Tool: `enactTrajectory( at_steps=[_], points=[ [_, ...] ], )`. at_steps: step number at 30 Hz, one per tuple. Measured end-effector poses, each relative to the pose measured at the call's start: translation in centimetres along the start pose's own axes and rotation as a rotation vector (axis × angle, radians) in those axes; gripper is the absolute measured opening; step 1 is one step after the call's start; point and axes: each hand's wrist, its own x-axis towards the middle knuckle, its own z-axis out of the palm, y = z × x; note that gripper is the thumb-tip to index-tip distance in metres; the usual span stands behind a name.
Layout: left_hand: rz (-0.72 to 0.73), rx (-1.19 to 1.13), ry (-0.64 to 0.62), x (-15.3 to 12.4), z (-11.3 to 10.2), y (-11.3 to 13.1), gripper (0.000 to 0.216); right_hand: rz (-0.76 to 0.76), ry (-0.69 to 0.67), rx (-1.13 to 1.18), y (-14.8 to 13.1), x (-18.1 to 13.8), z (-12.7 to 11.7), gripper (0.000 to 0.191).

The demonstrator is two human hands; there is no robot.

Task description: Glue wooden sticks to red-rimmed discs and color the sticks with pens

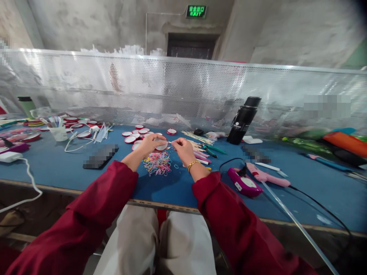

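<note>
My left hand [152, 144] is closed on a round, red-rimmed disc [162, 145] with a pale face. Close to its right edge, my right hand [182, 148] pinches something thin with a small pale tip, too small to name. Below the hands lies a heap of small coloured rubber bands [157, 164]. More red-rimmed discs [136, 136] with white faces are grouped beyond and left of my left hand. Thin wooden sticks [196, 145] and pink sticks [201, 156] lie to the right of my right hand.
Right on the blue table [183, 187] are green-handled pliers [210, 150], a black bottle [243, 120], a purple power box [245, 182] and a corded pink glue gun [266, 176]. A dark phone [101, 156] and a cup [59, 133] stand left. A perforated metal screen [183, 88] borders the back.
</note>
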Motion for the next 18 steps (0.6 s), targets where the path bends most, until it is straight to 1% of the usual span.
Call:
enactTrajectory(
  at_steps=[3, 4, 6, 9, 12, 16, 18],
  points=[
    [0.226, 0.318, 0.017, 0.0, 0.6, -0.5, 0.025, -0.013, 0.023, 0.056, -0.2, -0.1, 0.3, 0.021],
    [0.282, 0.382, 0.017, 0.0, 0.6, -0.7, 0.024, -0.02, 0.011, 0.074, -0.3, -0.2, 0.4, 0.02],
    [0.337, 0.437, 0.02, 0.2, 0.7, -0.9, 0.022, -0.032, -0.009, 0.106, -0.5, -0.4, 0.6, 0.02],
    [0.376, 0.451, 0.039, 0.4, 0.5, -1.2, 0.015, -0.038, -0.032, 0.15, -0.6, -0.6, 0.8, 0.021],
    [0.392, 0.463, 0.043, 0.4, 0.3, -1.1, 0.011, -0.013, -0.068, 0.223, -0.8, -0.8, 0.9, 0.021],
    [0.368, 0.478, 0.068, 0.2, 0.5, -0.9, 0.012, 0.019, -0.097, 0.356, -1.3, -0.8, 0.7, 0.019],
    [0.316, 0.401, 0.111, 0.4, 0.5, -0.9, 0.013, 0.006, -0.139, 0.428, -1.7, -0.8, 0.6, 0.017]
  ],
)
